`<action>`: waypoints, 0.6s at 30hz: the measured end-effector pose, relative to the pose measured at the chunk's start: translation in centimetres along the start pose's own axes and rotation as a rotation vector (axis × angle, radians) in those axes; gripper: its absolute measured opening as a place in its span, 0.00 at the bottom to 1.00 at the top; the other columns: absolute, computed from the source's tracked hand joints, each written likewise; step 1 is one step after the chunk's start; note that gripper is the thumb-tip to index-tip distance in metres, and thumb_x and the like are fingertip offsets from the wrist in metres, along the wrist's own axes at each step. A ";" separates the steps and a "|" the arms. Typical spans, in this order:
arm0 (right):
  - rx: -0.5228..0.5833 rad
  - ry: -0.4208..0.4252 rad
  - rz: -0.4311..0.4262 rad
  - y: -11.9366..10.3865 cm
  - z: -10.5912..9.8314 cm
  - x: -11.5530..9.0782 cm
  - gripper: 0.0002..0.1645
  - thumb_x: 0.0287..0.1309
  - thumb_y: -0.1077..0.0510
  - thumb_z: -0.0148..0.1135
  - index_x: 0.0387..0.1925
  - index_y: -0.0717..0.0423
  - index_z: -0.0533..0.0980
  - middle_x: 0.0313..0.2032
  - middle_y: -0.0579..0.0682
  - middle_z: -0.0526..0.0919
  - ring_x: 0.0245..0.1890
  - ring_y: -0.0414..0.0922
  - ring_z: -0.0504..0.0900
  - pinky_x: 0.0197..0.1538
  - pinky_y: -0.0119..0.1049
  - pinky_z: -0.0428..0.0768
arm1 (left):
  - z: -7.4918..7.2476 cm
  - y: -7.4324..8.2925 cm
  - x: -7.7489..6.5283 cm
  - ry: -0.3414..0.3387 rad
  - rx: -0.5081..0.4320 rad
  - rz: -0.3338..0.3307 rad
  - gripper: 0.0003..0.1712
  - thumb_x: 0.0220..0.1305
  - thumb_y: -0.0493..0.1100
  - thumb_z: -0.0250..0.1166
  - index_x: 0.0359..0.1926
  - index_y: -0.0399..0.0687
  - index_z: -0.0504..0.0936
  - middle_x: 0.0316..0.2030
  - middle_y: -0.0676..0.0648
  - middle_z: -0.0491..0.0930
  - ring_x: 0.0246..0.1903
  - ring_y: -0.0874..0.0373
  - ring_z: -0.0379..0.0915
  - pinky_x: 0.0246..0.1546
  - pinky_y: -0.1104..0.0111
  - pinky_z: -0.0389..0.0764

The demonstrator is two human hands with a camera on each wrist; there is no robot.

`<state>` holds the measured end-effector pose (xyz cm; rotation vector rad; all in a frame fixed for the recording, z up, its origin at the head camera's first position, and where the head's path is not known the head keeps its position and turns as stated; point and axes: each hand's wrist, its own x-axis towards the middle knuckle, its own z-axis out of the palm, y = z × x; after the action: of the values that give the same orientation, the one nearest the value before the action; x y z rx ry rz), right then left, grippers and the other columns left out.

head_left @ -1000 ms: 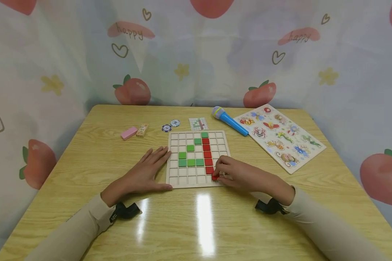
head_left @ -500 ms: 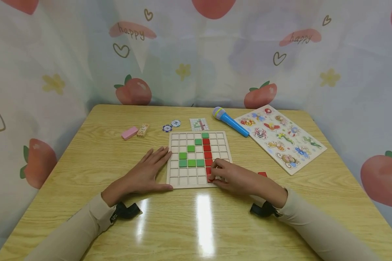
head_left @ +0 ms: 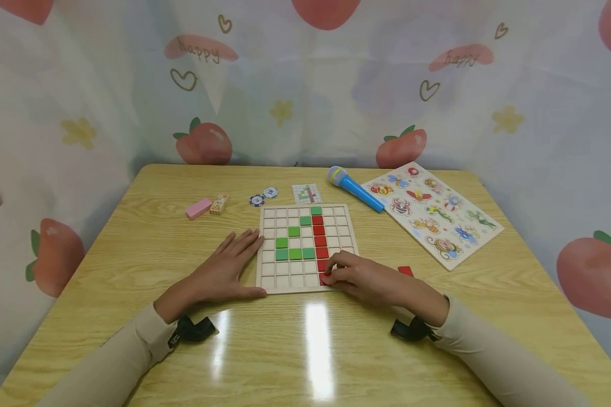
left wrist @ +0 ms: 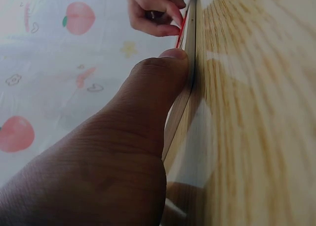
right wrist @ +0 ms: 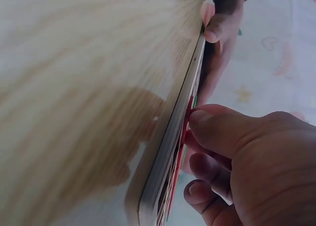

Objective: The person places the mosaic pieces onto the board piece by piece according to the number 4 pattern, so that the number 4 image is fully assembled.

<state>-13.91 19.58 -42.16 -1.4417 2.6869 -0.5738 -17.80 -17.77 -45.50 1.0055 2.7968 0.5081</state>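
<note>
A wooden grid board (head_left: 285, 281) lies on the table, with a column of red square tiles (head_left: 320, 241) and several green tiles (head_left: 295, 254) in its cells. My left hand (head_left: 224, 267) rests flat at the board's left side, fingers spread; its thumb (left wrist: 174, 54) touches the front edge in the left wrist view. With curled fingers my right hand (head_left: 369, 281) pinches a red tile (head_left: 323, 280) at the lowest cell of the red column. Thumb and fingertip meet at that tile in the right wrist view. Another red tile (head_left: 405, 271) lies on the table beyond my right wrist, partly hidden.
Behind the board lies a small pattern card (head_left: 307, 194). Two poker chips (head_left: 263, 196), a pink block (head_left: 198, 208) and a small patterned box (head_left: 219, 203) are to the back left. A blue toy microphone (head_left: 358, 191) and an insect puzzle board (head_left: 433, 215) occupy the back right.
My right hand has moved slightly left, bringing the red tile from right of the column into line with it at the bottom cell. My left hand has stayed in place.
</note>
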 end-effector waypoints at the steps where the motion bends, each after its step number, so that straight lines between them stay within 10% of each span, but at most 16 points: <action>1: -0.006 -0.005 -0.004 0.0 0.0 -0.2 0.12 0.72 0.60 0.67 0.53 0.45 0.88 0.55 0.45 0.81 0.57 0.41 0.80 0.59 0.36 0.88 | 0.0 0.0 0.0 -0.003 0.001 -0.004 0.73 0.55 0.82 0.69 0.87 0.47 0.49 0.87 0.44 0.47 0.87 0.45 0.39 0.88 0.45 0.38; 7: 0.022 0.103 0.065 0.6 -1.2 -3.0 0.19 0.72 0.64 0.66 0.62 0.50 0.83 0.60 0.47 0.79 0.60 0.42 0.78 0.59 0.40 0.88 | 0.2 0.0 0.0 -0.018 -0.014 -0.014 0.74 0.55 0.83 0.68 0.87 0.49 0.48 0.88 0.46 0.45 0.88 0.47 0.37 0.89 0.46 0.36; 12: 0.014 0.288 0.249 2.5 -2.4 -7.9 0.20 0.68 0.69 0.67 0.59 0.53 0.82 0.55 0.48 0.81 0.40 0.33 0.75 0.37 0.29 0.82 | 0.2 0.1 0.0 0.005 0.004 0.002 0.73 0.55 0.82 0.68 0.87 0.47 0.49 0.87 0.44 0.47 0.87 0.44 0.39 0.88 0.44 0.39; 18: 0.034 0.266 0.458 3.5 -1.7 -13.1 0.21 0.71 0.62 0.68 0.63 0.52 0.79 0.55 0.49 0.78 0.38 0.34 0.70 0.35 0.27 0.75 | 0.0 0.0 -0.1 0.006 0.009 0.001 0.73 0.55 0.82 0.68 0.87 0.46 0.50 0.87 0.43 0.47 0.87 0.43 0.40 0.88 0.43 0.39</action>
<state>-9.59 32.45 -43.53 -0.7363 3.0419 -0.8077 -17.68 -17.84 -45.47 1.0081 2.8064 0.5006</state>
